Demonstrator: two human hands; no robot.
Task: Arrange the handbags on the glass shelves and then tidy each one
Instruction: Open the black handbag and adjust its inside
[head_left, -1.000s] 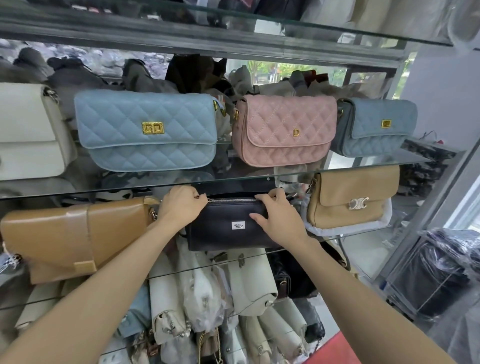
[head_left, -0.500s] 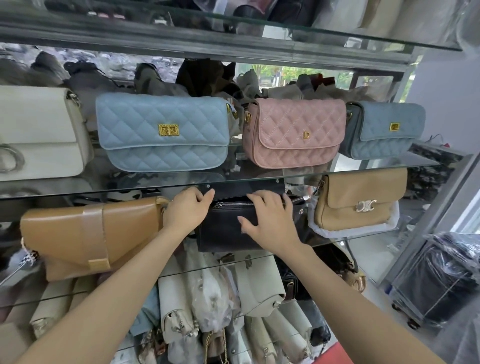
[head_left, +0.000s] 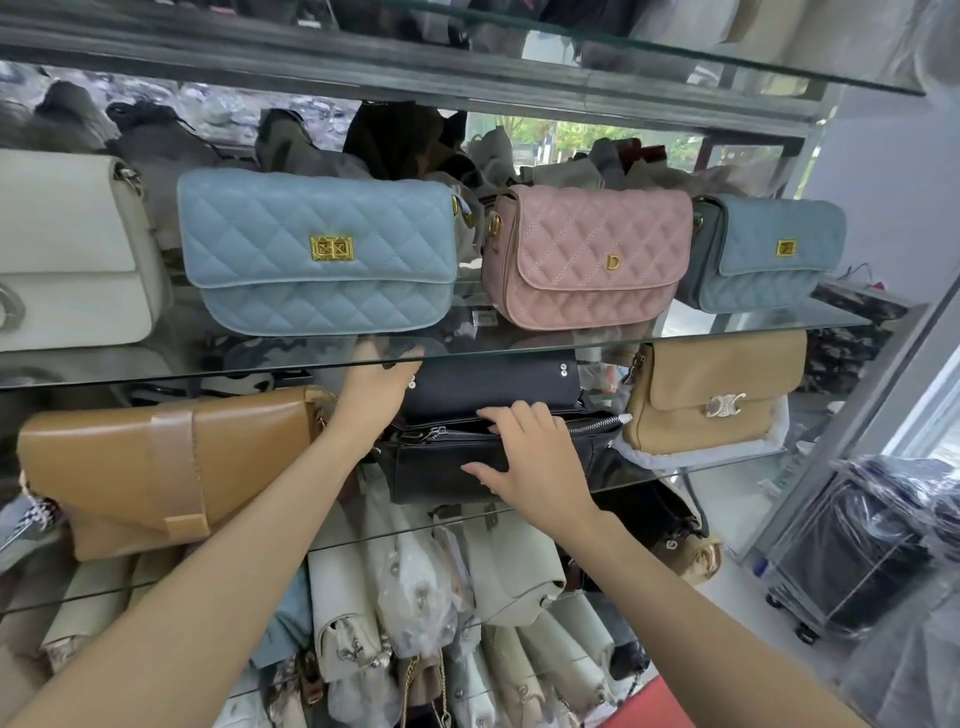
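Nearest, right hand (head_left: 524, 457): fingers spread and nearly straight, pressing the front and zip top of the black handbag (head_left: 447, 465); no curl round it.
Left hand (head_left: 376, 387): at the raised black flap (head_left: 493, 382), fingertips behind its left edge under the glass; grip hard to tell.
Black handbag: on the middle glass shelf (head_left: 727, 462), between the tan strap bag (head_left: 156, 462) and the tan clasp bag (head_left: 714, 389), flap lifted.
Upper glass shelf (head_left: 753, 330): cream bag (head_left: 67, 249), large blue quilted bag (head_left: 319, 249), pink quilted bag (head_left: 587, 254), small blue quilted bag (head_left: 769, 252), upright in a row.
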